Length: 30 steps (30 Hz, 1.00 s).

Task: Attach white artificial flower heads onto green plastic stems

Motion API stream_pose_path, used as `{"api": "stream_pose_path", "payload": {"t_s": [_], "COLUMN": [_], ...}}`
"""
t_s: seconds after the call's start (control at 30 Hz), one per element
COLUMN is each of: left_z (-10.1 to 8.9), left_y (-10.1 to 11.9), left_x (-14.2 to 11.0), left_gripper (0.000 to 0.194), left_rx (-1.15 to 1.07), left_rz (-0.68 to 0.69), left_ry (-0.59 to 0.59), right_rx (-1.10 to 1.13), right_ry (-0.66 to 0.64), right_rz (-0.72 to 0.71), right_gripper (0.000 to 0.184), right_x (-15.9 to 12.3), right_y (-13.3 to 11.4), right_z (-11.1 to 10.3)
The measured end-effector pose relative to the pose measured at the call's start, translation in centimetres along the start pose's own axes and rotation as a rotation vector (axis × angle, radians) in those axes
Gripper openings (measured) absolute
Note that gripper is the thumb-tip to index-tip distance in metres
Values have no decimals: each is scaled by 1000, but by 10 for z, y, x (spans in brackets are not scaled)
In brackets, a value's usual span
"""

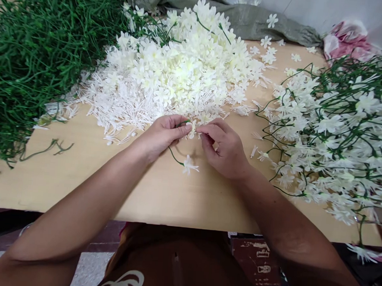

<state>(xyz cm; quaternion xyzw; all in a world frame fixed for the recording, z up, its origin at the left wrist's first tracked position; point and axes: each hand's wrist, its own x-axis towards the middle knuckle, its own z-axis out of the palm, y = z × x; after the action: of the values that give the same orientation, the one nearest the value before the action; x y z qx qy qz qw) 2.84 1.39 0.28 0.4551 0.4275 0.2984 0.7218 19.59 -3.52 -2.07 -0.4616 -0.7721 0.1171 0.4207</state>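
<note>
The left hand (pixel 167 135) grasps a green stem (pixel 182 123) between thumb and fingers, just beside a flower (pixel 192 129). The right hand (pixel 223 147) has its fingertips closed at the other side of that flower. The flower lies between the hands, over the near middle of the table (pixel 174 198); it is creamy white with small rounded petals, partly hidden by the fingers. Below the hands, a thin green stalk (pixel 174 157) curves down to a white bloom (pixel 189 165) with narrow, spread strands.

Beyond the hands lies a heap of loose blossoms (pixel 189 65), pale yellow towards the middle, with thin white strands along its near side. Green stems (pixel 44 52) are piled at the left, and stemmed flowers (pixel 336 143) at the right. Behind are a grey-green sheet (pixel 246 21) and a pink and white cloth (pixel 347 42). White curved lines mark the brown clothing (pixel 170 262).
</note>
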Motion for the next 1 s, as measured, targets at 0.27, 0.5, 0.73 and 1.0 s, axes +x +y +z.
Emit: {"api": "stream_pose_path", "payload": {"t_s": [0.27, 0.5, 0.73, 1.0], "left_z": [-5, -2, 1, 3], "left_y": [8, 7, 2, 3], "left_x": [-4, -4, -2, -2], "left_gripper": [29, 33, 30, 28], "left_rx": [-232, -285, -245, -232], "left_rz": [-48, -39, -99, -102], "left_ry": [-54, -167, -123, -88], "right_rx": [884, 1304, 1364, 1397], "right_ry": [55, 126, 114, 116], "right_rz": [676, 965, 971, 935], "right_gripper": [17, 33, 31, 26], "right_x": [8, 10, 10, 10], "right_y": [-5, -11, -14, -14], "right_z": [2, 8, 8, 8]}}
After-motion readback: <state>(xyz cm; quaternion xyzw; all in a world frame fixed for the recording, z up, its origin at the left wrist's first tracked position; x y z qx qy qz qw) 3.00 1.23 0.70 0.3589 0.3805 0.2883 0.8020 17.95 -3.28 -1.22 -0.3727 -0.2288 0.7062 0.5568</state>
